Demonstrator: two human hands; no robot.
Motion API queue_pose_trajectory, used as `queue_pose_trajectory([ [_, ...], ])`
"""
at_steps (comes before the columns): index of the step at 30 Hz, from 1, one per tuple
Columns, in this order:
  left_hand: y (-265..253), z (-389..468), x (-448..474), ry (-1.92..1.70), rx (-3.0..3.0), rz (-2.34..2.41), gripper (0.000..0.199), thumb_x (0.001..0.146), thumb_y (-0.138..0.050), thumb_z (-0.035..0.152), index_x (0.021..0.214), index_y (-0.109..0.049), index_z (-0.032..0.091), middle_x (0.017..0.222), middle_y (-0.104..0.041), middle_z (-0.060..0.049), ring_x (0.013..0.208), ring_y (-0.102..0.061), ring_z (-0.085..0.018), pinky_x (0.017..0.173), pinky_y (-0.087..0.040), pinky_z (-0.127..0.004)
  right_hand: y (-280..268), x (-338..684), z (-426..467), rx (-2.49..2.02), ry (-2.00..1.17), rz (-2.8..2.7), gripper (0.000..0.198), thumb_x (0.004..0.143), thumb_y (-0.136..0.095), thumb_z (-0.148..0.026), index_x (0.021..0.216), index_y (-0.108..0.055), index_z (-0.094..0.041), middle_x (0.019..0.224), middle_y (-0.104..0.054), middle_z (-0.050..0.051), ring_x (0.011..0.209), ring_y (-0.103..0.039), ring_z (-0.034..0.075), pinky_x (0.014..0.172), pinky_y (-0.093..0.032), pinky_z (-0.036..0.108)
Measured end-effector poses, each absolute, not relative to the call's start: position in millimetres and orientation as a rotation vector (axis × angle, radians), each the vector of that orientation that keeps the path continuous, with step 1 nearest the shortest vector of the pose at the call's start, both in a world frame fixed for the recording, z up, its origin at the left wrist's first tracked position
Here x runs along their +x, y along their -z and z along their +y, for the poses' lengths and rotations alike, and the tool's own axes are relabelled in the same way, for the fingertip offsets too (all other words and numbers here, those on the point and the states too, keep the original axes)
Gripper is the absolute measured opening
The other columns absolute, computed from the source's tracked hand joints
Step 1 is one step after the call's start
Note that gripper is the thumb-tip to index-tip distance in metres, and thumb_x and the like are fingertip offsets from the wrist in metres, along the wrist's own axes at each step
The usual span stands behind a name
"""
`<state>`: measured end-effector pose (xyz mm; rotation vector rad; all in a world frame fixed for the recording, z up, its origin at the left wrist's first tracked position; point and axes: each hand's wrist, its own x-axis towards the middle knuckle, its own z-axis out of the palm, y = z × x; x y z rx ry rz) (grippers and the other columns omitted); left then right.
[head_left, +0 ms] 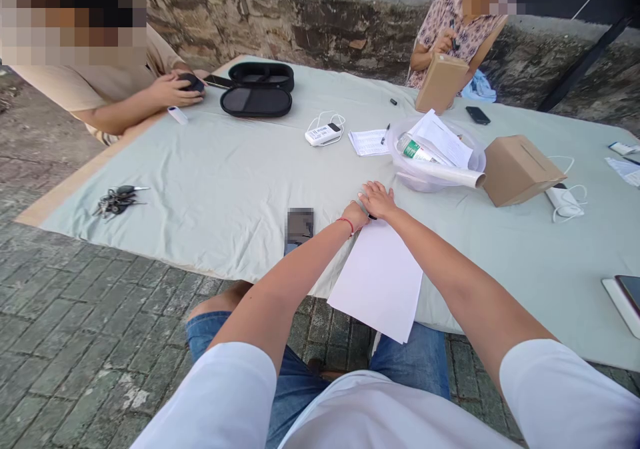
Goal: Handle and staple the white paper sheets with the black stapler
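Observation:
White paper sheets lie at the near edge of the table, their lower part hanging past it over my lap. At their far end are both my hands, close together. My left hand, with a red string bracelet at the wrist, is closed at the upper left corner. A small dark object shows between my hands; its kind cannot be made out. My right hand lies over the top of the sheets with its fingers stretched out. Left of my left forearm is a dark phone-like rectangle, partly blurred.
A clear plastic basin with papers and a bottle stands beyond my right hand, beside a cardboard box. Keys, a white corded device and an open black case lie around. Two people sit across, each holding something.

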<state>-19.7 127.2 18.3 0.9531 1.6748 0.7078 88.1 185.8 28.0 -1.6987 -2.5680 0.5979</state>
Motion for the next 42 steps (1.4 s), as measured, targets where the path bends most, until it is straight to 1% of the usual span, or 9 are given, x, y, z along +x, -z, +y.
queue_pose_trajectory([
  [3,-19,126,-23,-0.513,1.056,1.703,0.067,0.067,-0.076,0.01,0.128,-0.049,0.014,0.091,-0.066,-0.009,0.065,-0.062,-0.017,0.06,-0.047,-0.03,-31,89,188,-1.698,-0.649,-2.565,0.062,0.098,-0.016,-0.053,0.15,-0.032,-0.025,0.162,-0.02,0.004,0.149,-0.008,0.027,0.116,-0.007,0.065],
  [6,-19,126,-26,-0.467,1.126,1.665,0.071,0.068,-0.076,0.012,0.132,-0.045,0.014,0.097,-0.066,-0.011,0.066,-0.061,-0.017,0.058,-0.048,-0.03,-32,89,189,-1.692,-0.672,-2.567,0.062,0.098,-0.016,-0.052,0.151,-0.031,-0.024,0.162,-0.02,0.004,0.149,-0.009,0.027,0.116,-0.008,0.065],
  [12,-19,126,-28,-0.475,1.126,1.626,0.069,0.069,-0.075,0.013,0.131,-0.045,0.016,0.109,-0.064,-0.012,0.073,-0.063,-0.015,0.061,-0.049,-0.027,-28,89,187,-1.69,-0.603,-2.583,0.061,0.098,-0.015,-0.052,0.15,-0.031,-0.024,0.161,-0.023,0.005,0.149,-0.011,0.027,0.116,-0.008,0.064],
  [14,-20,125,-28,-0.495,1.111,1.617,0.068,0.068,-0.075,0.011,0.129,-0.046,0.016,0.108,-0.064,-0.011,0.072,-0.063,-0.015,0.061,-0.049,-0.026,-27,89,186,-1.689,-0.588,-2.578,0.061,0.098,-0.015,-0.051,0.15,-0.032,-0.024,0.16,-0.025,0.005,0.148,-0.012,0.027,0.116,-0.009,0.064],
  [21,-20,122,-28,-0.615,1.012,1.587,0.066,0.06,-0.079,0.006,0.12,-0.054,0.016,0.084,-0.065,-0.005,0.065,-0.06,-0.017,0.064,-0.049,-0.03,-31,88,187,-1.685,-0.63,-2.555,0.06,0.099,-0.017,-0.049,0.149,-0.034,-0.022,0.158,-0.03,0.007,0.147,-0.017,0.027,0.115,-0.01,0.065],
  [32,-12,122,-29,-0.613,1.112,1.553,0.058,0.063,-0.076,0.008,0.114,-0.051,0.017,0.092,-0.066,-0.009,0.066,-0.062,-0.018,0.065,-0.047,-0.031,-17,83,170,-1.648,-0.348,-2.49,0.056,0.099,-0.018,-0.05,0.143,-0.044,-0.025,0.152,-0.04,0.007,0.144,-0.023,0.028,0.115,-0.005,0.065],
  [35,-10,121,-29,-0.61,1.113,1.606,0.059,0.063,-0.078,0.011,0.115,-0.051,0.017,0.087,-0.066,-0.007,0.065,-0.061,-0.017,0.066,-0.046,-0.03,-23,84,180,-1.652,-0.481,-2.429,0.058,0.099,-0.021,-0.052,0.143,-0.044,-0.024,0.153,-0.039,0.006,0.143,-0.025,0.028,0.117,-0.012,0.06],
  [38,-9,121,-27,-0.606,1.085,1.672,0.061,0.061,-0.081,0.012,0.114,-0.053,0.018,0.08,-0.064,-0.004,0.063,-0.06,-0.017,0.064,-0.045,-0.029,-37,104,193,-1.684,-0.654,-2.237,0.059,0.099,-0.016,-0.049,0.145,-0.042,-0.02,0.153,-0.039,0.007,0.141,-0.031,0.024,0.116,-0.024,0.046],
  [42,-8,121,-25,-0.61,1.053,1.703,0.059,0.059,-0.082,0.013,0.112,-0.056,0.018,0.077,-0.063,-0.003,0.065,-0.06,-0.018,0.065,-0.044,-0.029,-44,174,171,-1.727,-0.597,-1.977,0.058,0.099,-0.015,-0.044,0.145,-0.039,-0.019,0.149,-0.044,0.01,0.137,-0.04,0.023,0.112,-0.032,0.043],
])
